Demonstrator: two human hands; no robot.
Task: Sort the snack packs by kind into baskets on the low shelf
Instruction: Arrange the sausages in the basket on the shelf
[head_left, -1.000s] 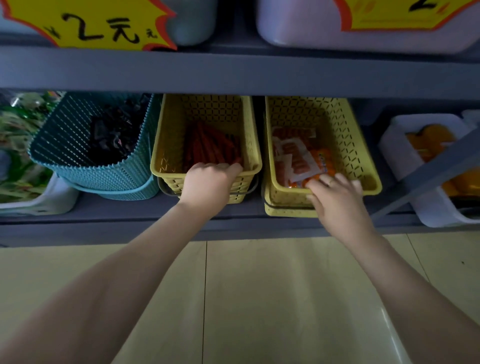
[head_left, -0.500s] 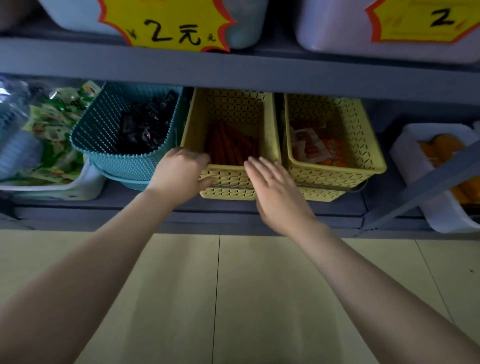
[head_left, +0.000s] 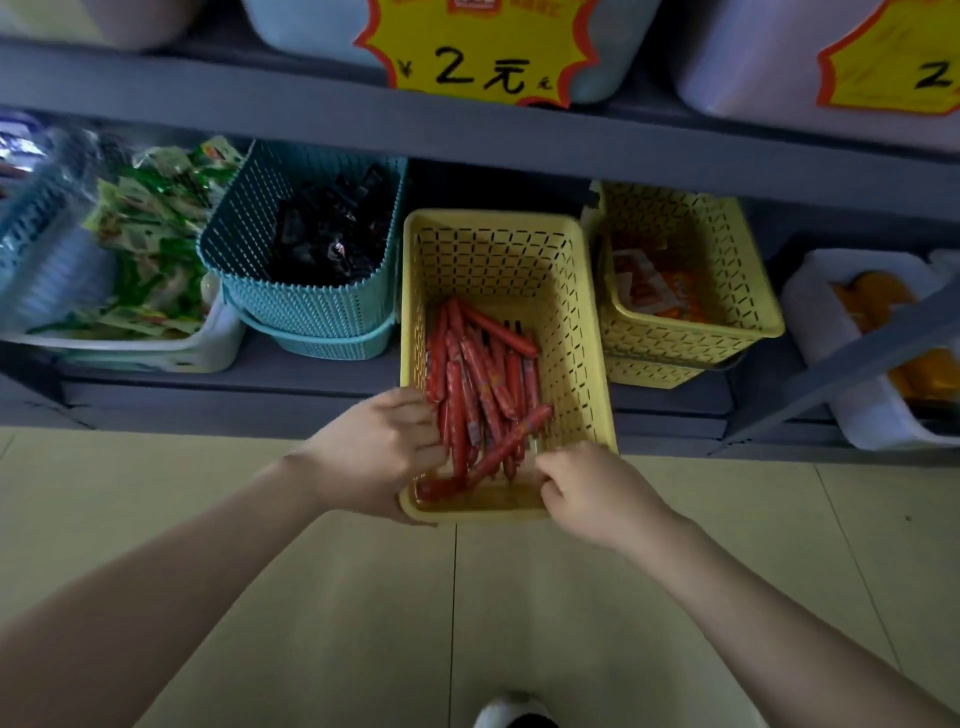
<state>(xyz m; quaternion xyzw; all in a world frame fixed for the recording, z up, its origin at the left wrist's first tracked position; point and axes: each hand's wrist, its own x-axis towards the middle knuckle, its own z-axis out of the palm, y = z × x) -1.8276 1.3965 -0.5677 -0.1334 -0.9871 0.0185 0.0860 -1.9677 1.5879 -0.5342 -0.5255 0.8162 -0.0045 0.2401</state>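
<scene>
Yellow basket (head_left: 498, 249) lengthwise toward shelf (overhanging)

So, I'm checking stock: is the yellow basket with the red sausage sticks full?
No, partly filled: the red sausage sticks cover only the near floor of the yellow basket; its far end is bare.

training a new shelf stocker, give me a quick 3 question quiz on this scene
1. True or false: the yellow basket with red sausage sticks is pulled partly out past the shelf edge.
2. Which hand grips that basket's front corner? A left hand B right hand
3. What colour is the basket holding the dark packs?

Key: 1 true. 2 A. 3 teal blue.
</scene>
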